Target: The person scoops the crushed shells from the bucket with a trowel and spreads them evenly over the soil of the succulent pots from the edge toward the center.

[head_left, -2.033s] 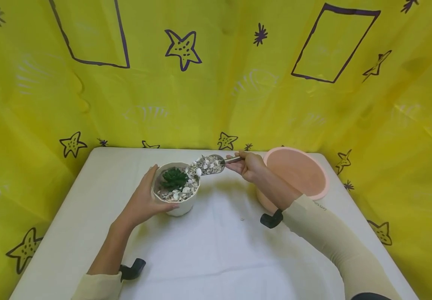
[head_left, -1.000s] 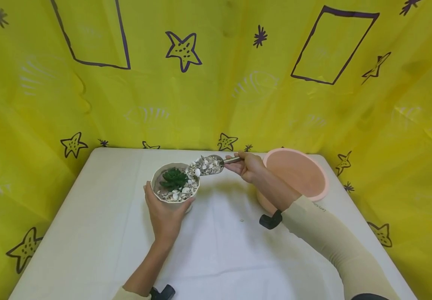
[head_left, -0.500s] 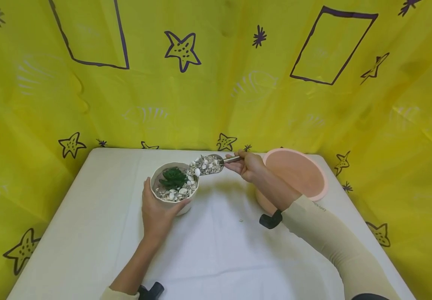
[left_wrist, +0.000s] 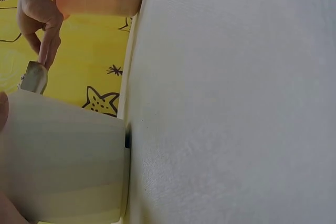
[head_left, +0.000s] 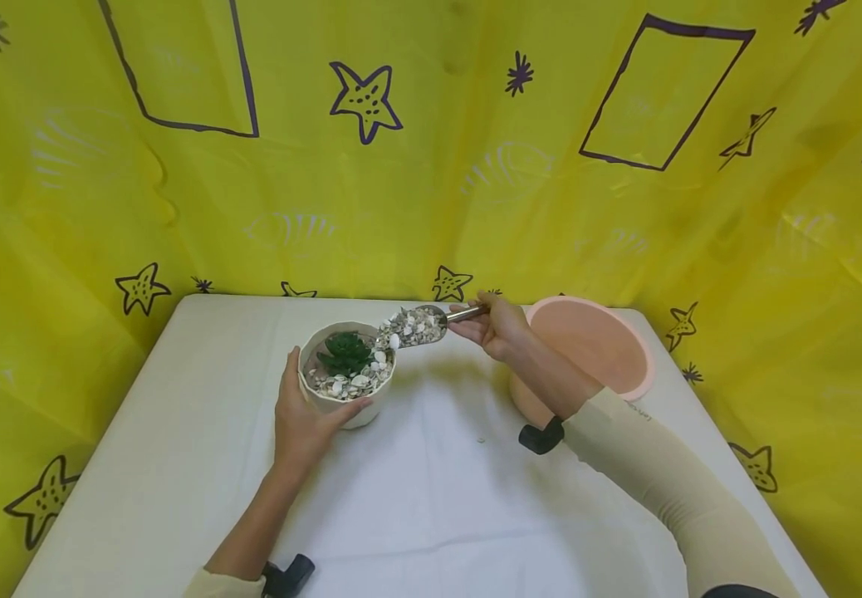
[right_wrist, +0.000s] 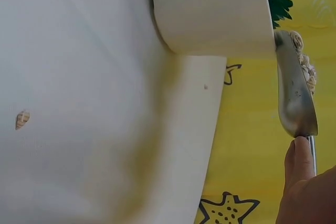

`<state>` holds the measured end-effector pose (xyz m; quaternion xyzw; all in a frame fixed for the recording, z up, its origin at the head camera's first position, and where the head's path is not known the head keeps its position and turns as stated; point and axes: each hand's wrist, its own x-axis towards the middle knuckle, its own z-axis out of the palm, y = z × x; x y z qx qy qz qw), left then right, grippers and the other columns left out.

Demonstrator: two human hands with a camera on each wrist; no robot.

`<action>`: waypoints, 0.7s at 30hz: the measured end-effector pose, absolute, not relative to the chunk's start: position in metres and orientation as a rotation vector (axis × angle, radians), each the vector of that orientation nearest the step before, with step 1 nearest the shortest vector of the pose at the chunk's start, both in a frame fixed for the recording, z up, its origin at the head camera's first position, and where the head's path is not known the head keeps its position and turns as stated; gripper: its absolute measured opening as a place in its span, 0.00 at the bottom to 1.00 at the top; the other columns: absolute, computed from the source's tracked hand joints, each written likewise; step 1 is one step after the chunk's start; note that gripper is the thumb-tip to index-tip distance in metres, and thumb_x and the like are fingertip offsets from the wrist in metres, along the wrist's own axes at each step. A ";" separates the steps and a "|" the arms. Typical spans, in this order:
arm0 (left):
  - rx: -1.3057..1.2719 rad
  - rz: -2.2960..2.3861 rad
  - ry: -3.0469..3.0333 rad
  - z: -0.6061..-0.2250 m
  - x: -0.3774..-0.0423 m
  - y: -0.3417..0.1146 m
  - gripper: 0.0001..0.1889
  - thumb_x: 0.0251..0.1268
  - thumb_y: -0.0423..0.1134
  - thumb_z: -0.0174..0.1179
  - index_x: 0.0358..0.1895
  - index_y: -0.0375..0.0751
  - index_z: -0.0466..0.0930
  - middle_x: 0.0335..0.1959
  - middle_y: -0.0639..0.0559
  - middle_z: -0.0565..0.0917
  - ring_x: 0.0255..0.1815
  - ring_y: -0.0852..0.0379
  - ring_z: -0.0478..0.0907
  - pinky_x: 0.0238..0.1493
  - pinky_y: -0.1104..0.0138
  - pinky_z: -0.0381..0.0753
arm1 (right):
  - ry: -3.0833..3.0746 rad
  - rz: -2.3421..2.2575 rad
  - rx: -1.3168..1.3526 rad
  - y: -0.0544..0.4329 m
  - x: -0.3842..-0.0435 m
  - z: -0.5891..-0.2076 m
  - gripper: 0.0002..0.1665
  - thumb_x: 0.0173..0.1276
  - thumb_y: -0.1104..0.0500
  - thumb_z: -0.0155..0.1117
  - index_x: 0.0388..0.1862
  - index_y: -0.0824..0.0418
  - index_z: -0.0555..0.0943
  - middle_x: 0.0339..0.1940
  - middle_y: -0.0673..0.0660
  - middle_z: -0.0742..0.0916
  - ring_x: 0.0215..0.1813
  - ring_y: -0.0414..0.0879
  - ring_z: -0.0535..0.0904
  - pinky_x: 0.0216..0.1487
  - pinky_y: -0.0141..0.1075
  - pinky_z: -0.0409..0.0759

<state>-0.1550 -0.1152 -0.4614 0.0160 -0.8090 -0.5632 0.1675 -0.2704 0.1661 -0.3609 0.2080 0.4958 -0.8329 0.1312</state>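
A white pot (head_left: pixel 362 412) with a green succulent (head_left: pixel 345 354) stands on the table, seashells (head_left: pixel 356 384) covering the near and right part of its inside. My left hand (head_left: pixel 304 415) holds the pot from the left and near side, thumb across the front. In my right hand (head_left: pixel 498 325) is the handle of a metal scoop (right_wrist: pixel 295 95), heaped with small shells. The scoop's lip is at the pot's right rim; in the right wrist view it seems to touch there. Only bits of my left hand show in the left wrist view, at its left edge.
A pink tub (head_left: pixel 588 345) stands at the back right, partly behind my right forearm. A small loose shell (right_wrist: pixel 22 119) lies on the white-covered table (head_left: pixel 431 498). Behind the table hangs a yellow curtain (head_left: pixel 431 208) with drawn stars.
My left hand slid round the pot toward its near side, then partly back to the left. The scoop stays at the rim, its handle end now slightly higher.
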 end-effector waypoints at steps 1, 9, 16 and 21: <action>0.038 -1.603 -2.303 -0.461 -0.155 -0.116 0.68 0.42 0.40 0.88 0.84 0.31 0.48 0.83 0.35 0.57 0.83 0.35 0.54 0.79 0.40 0.57 | 1.445 -2.419 0.597 0.166 -0.271 -0.361 0.16 0.89 0.55 0.44 0.59 0.69 0.68 0.35 0.64 0.90 0.33 0.55 0.92 0.45 0.45 0.89; -0.007 -1.613 -2.327 -0.461 -0.158 -0.120 0.67 0.44 0.39 0.88 0.84 0.32 0.48 0.83 0.34 0.57 0.83 0.36 0.54 0.79 0.42 0.56 | 1.465 -2.411 0.588 0.168 -0.271 -0.359 0.14 0.89 0.58 0.43 0.58 0.69 0.69 0.40 0.66 0.91 0.33 0.55 0.92 0.46 0.45 0.89; -0.016 -1.604 -2.385 -0.458 -0.160 -0.124 0.66 0.46 0.41 0.87 0.85 0.33 0.47 0.82 0.34 0.58 0.82 0.35 0.54 0.79 0.40 0.57 | 1.489 -2.403 0.565 0.170 -0.272 -0.356 0.13 0.90 0.58 0.43 0.56 0.67 0.70 0.72 0.73 0.76 0.33 0.53 0.92 0.47 0.45 0.88; -0.027 -1.616 -2.399 -0.458 -0.161 -0.128 0.66 0.46 0.42 0.87 0.85 0.35 0.48 0.82 0.36 0.60 0.82 0.37 0.56 0.78 0.40 0.58 | 1.504 -2.409 0.529 0.169 -0.271 -0.354 0.14 0.90 0.58 0.42 0.57 0.69 0.69 0.73 0.74 0.75 0.33 0.53 0.92 0.50 0.47 0.87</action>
